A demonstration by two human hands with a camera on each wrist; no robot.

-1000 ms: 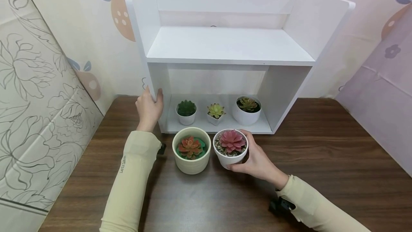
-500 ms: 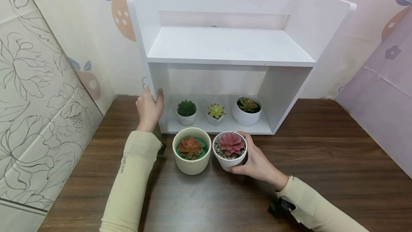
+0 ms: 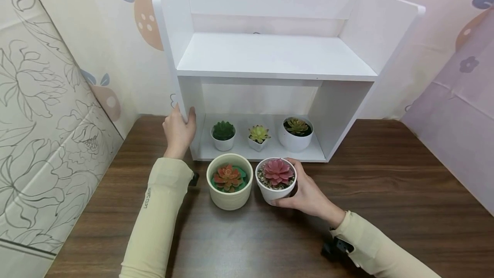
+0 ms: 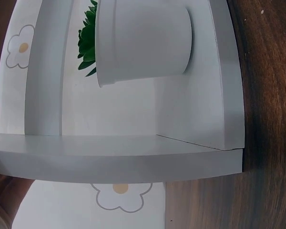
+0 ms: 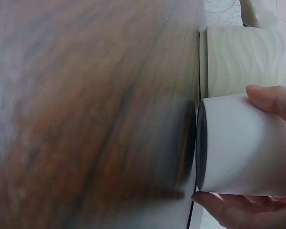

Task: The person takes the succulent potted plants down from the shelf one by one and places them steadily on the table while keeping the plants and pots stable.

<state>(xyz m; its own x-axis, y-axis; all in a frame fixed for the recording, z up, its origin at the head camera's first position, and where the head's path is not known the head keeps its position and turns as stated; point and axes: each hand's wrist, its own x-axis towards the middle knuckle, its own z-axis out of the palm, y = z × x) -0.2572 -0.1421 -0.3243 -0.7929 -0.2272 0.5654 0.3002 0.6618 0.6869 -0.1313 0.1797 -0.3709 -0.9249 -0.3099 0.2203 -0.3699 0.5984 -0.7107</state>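
My left hand [image 3: 179, 131] grips the left side panel of a white two-tier shelf [image 3: 275, 75], thumb on the inner face. In the left wrist view the panel's edge crosses the picture, with only part of the hand at the left border. My right hand [image 3: 308, 192] holds a white pot with a pink succulent [image 3: 277, 173], fingers round its right side and thumb at the front. The right wrist view shows that pot's side [image 5: 248, 145] with its base at or just above the tabletop; contact is unclear. Beside it stands a cream pot with an orange-red succulent [image 3: 229, 192].
On the shelf's lower board stand a small white pot with a green succulent [image 3: 223, 136], a little pot with a yellow-green succulent [image 3: 258, 135] and a larger white pot [image 3: 296, 136]. Brown wooden table [image 3: 386, 175] lies beneath; patterned cloth [image 3: 58, 98] hangs behind and left.
The white pot with the pink succulent has shifted slightly toward me in my right hand, then stayed there. My left hand keeps its place on the shelf panel.
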